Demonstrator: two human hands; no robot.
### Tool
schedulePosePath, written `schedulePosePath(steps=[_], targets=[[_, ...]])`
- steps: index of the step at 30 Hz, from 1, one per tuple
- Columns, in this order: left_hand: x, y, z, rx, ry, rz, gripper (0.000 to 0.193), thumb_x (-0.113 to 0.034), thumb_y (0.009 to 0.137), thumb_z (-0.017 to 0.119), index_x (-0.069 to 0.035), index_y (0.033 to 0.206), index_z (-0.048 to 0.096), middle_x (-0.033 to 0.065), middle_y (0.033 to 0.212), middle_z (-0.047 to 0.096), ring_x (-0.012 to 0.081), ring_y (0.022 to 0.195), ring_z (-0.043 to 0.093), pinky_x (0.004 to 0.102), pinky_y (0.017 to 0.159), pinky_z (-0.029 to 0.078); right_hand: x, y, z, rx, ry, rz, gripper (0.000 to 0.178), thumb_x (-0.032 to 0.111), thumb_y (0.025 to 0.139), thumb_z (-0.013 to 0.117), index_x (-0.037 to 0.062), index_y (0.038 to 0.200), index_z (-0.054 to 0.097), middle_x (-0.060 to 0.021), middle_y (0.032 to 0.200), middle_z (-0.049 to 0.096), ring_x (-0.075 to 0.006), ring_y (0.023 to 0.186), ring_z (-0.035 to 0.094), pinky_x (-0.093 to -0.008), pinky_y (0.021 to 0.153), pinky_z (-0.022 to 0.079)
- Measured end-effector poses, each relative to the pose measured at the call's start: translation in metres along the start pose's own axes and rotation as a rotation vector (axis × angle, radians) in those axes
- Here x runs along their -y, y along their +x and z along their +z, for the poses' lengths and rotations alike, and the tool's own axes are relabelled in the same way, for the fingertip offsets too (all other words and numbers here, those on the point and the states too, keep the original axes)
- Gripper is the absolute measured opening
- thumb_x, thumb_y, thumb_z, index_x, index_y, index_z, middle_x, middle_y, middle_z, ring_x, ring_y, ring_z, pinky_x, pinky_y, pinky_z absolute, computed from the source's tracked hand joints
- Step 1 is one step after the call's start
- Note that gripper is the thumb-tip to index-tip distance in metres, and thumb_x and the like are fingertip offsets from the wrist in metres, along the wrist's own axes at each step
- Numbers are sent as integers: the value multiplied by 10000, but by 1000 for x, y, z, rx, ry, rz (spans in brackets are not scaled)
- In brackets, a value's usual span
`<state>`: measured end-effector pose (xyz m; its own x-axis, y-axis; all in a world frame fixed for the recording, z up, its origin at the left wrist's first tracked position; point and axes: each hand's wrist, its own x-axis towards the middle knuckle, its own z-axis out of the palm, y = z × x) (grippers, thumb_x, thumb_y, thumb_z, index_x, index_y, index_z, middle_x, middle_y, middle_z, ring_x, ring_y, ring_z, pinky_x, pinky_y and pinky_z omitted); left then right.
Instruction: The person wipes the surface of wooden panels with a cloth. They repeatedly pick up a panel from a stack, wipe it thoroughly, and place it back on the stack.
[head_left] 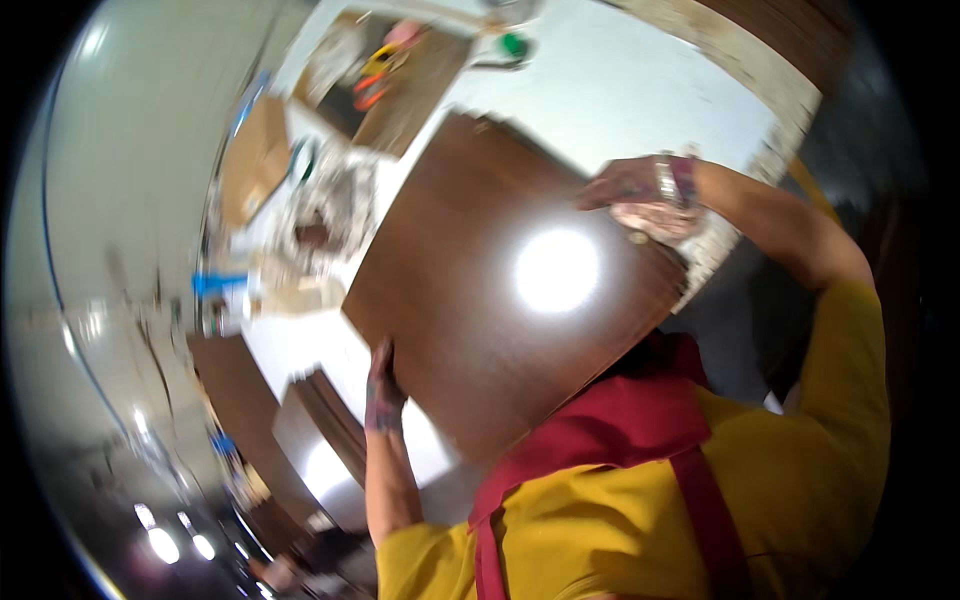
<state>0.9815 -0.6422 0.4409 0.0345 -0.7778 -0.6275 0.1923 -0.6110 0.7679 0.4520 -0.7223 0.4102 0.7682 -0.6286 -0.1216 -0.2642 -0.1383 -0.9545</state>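
A brown wood-grain panel (450, 260) lies at a slant in front of me, its near edge close to my red apron. Uneven layers along its far edge suggest a stack of several panels. My left hand (385, 393), dark with stains, is closed at the panel's left edge; the thumb points up and the other fingers are mostly hidden. Over the right part of the panel is my right hand (640, 185), stained too, with its fingers bent over a crumpled pinkish cloth (660, 220). A bright glare covers part of the panel.
The white table (610, 75) has a worn rim. At its far left stands an open box (420, 85) with scissors (370, 92) and other items. A cardboard box (253, 165) and a stained container (325, 215) are on the left. More brown panels (335, 420) stand beyond my left arm.
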Motion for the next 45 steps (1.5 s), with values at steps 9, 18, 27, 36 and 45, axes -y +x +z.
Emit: schedulePosePath(steps=[9,18,27,36,45], targets=[[12,-18,13,-150,25,128,571,-326,936,596,-20,1388,429,93,1385,493,198,1258,472,324,1069,369,26,10,-6,71,-147,541,388,246,969,498,68,1312,541,-152,1301,545,-274,1194,529,-339,1035,415],[15,-114,-9,-237,331,455,643,-350,939,583,-33,1447,348,206,1413,451,305,1273,474,368,1078,358,110,29,-11,-169,-73,724,452,239,834,690,-58,1163,599,-83,980,652,-139,861,588,-286,771,481],[106,-288,-186,-964,1479,314,710,-265,754,758,-84,1374,462,163,1393,474,328,1298,438,416,1060,391,271,153,177,146,168,384,510,170,827,710,-47,1246,516,-72,818,619,-109,628,595,-244,572,501],[112,-289,-245,-685,1771,620,559,-271,798,693,-94,1298,515,153,1273,560,316,1105,587,409,905,509,264,310,395,702,108,73,310,361,915,601,54,922,646,38,815,592,-58,746,519,-234,713,449],[79,-285,-198,-566,1566,875,461,-330,759,696,-88,1142,609,96,1034,636,254,940,635,379,781,523,236,362,436,545,154,324,564,465,937,568,-7,1246,593,-89,1174,641,-155,1042,587,-287,937,449]])
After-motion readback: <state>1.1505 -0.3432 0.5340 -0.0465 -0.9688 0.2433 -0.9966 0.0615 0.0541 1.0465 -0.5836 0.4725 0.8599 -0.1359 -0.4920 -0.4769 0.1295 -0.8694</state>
